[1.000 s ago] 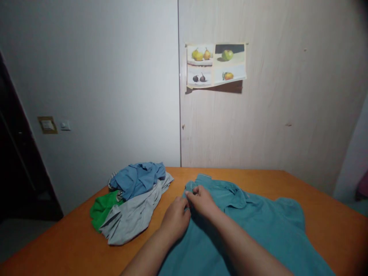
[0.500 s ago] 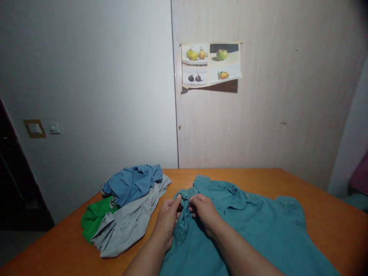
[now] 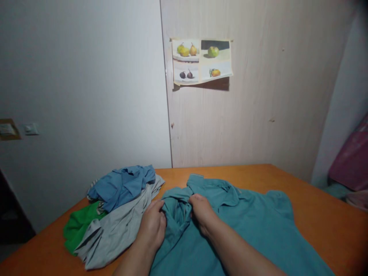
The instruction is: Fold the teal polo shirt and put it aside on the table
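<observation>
A teal collared shirt (image 3: 253, 230) lies spread over the front of the table, its collar toward the wall. My left hand (image 3: 152, 223) pinches the shirt's edge on the left side. Opposite it, my right hand (image 3: 202, 211) grips the same part near the collar. Between the two hands the fabric is pulled apart into a gap, with folds showing inside. The fingertips are partly hidden by cloth and by the backs of the hands.
Left of the shirt, a heap on the orange table (image 3: 253, 174) holds a blue garment (image 3: 123, 188), a grey garment (image 3: 115, 234) and a green garment (image 3: 82, 226). A fruit picture sheet (image 3: 202, 61) hangs on the wall. Something pink (image 3: 352, 157) stands at far right.
My hands have moved apart, the left one going further left, and the shirt fabric between them has opened wider. The camera view has turned slightly to the right.
</observation>
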A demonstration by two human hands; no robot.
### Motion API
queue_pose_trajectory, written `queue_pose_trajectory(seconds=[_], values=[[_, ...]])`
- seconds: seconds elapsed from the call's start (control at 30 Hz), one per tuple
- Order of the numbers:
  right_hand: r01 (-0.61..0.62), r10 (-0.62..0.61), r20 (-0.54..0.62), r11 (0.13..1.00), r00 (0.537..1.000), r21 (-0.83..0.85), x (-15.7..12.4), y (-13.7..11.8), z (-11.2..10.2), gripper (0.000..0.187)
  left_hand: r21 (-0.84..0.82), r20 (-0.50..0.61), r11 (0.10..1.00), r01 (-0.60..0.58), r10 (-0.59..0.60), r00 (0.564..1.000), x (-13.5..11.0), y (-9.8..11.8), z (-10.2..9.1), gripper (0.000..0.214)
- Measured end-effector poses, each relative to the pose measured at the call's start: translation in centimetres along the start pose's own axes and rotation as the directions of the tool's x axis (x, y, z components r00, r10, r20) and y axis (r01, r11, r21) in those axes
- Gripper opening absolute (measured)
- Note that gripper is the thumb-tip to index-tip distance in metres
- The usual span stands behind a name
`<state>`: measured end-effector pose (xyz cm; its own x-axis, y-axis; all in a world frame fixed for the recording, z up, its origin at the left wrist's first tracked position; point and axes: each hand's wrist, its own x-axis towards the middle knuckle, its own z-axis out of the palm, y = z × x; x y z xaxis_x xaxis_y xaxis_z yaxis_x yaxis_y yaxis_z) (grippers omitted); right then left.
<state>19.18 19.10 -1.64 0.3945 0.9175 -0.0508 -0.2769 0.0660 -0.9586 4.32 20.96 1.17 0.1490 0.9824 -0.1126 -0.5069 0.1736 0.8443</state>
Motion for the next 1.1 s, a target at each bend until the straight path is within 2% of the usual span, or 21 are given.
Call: queue_pose_trajectory(seconds=[0.07, 0.13, 0.2, 0.3, 0.37, 0.43, 0.53, 0.6, 0.63, 0.7, 0.77, 0.83, 0.87, 0.93, 1.0, 1.1], values=[[-0.058, 0.060, -0.020, 0.994, 0.998, 0.091, 0.1, -0.1, 0.0, 0.009, -0.149, -0.009, 0.985, 0.090, -0.092, 0.996, 0.1, 1.1, 0.1, 0.025], [-0.117, 0.118, 0.005, 0.975, 0.993, 0.191, 0.1, -0.3, 0.2, 0.009, -0.209, 0.010, 0.962, 0.175, -0.177, 0.984, 0.1, 1.8, 0.2, 0.035], [-0.184, 0.164, 0.090, 0.938, 0.982, 0.295, 0.1, -0.5, 0.4, 0.009, -0.213, 0.032, 0.947, 0.241, -0.240, 0.970, 0.0, 1.8, 0.2, 0.037], [-0.303, 0.186, 0.289, 0.845, 0.939, 0.440, -0.1, -1.1, 0.6, 0.023, -0.186, 0.098, 0.937, 0.296, -0.282, 0.954, 0.0, 1.0, 0.2, 0.032], [-0.368, 0.185, 0.388, 0.798, 0.903, 0.476, -0.4, -1.6, 0.7, 0.029, -0.162, 0.109, 0.958, 0.236, -0.220, 0.969, 0.0, 0.3, 0.0, 0.025], [-0.414, 0.203, 0.437, 0.780, 0.877, 0.469, -0.6, -2.0, 0.7, 0.030, -0.087, 0.045, 0.990, 0.110, -0.106, 0.993, 0.1, -0.2, -0.2, 0.022], [-0.419, 0.221, 0.433, 0.794, 0.874, 0.441, -0.9, -2.4, 0.8, 0.025, 0.173, -0.096, 0.983, -0.068, 0.085, 0.992, 0.1, -0.4, -0.5, 0.033], [-0.406, 0.226, 0.413, 0.809, 0.882, 0.425, -0.9, -2.5, 0.7, 0.023, 0.399, -0.126, 0.889, -0.224, 0.295, 0.947, 0.0, -0.1, -0.7, 0.037], [-0.406, 0.232, 0.406, 0.812, 0.884, 0.420, -0.9, -2.5, 0.7, 0.023, 0.508, -0.103, 0.803, -0.312, 0.417, 0.903, -0.2, 0.1, -0.8, 0.034], [-0.417, 0.247, 0.405, 0.811, 0.880, 0.411, -0.8, -2.4, 0.6, 0.024, 0.672, 0.038, 0.581, -0.459, 0.592, 0.805, -0.5, 0.4, -0.8, 0.022], [-0.419, 0.246, 0.417, 0.815, 0.875, 0.400, -0.7, -2.4, 0.4, 0.026, 0.764, 0.256, 0.353, -0.539, 0.602, 0.757, -1.0, 0.6, -0.8, 0.016], [-0.405, 0.229, 0.421, 0.826, 0.877, 0.393, -0.6, -2.4, 0.4, 0.026, 0.820, 0.416, 0.152, -0.551, 0.502, 0.758, -1.4, 0.5, -0.8, 0.014], [-0.395, 0.220, 0.420, 0.830, 0.881, 0.395, -0.6, -2.3, 0.3, 0.026, 0.844, 0.455, 0.062, -0.533, 0.446, 0.771, -1.5, 0.4, -0.8, 0.015], [-0.381, 0.205, 0.412, 0.831, 0.888, 0.406, -0.6, -2.3, 0.3, 0.026, 0.881, 0.459, -0.071, -0.468, 0.366, 0.809, -1.5, 0.3, -1.0, 0.018], [-0.378, 0.194, 0.418, 0.826, 0.887, 0.419, -0.5, -2.2, 0.2, 0.025, 0.902, 0.431, -0.124, -0.414, 0.330, 0.840, -1.2, 0.5, -1.3, 0.016], [-0.371, 0.184, 0.412, 0.819, 0.892, 0.437, -0.3, -1.9, -0.1, 0.026, 0.920, 0.387, -0.085, -0.384, 0.370, 0.845, -0.5, 1.2, -2.1, 0.032]])
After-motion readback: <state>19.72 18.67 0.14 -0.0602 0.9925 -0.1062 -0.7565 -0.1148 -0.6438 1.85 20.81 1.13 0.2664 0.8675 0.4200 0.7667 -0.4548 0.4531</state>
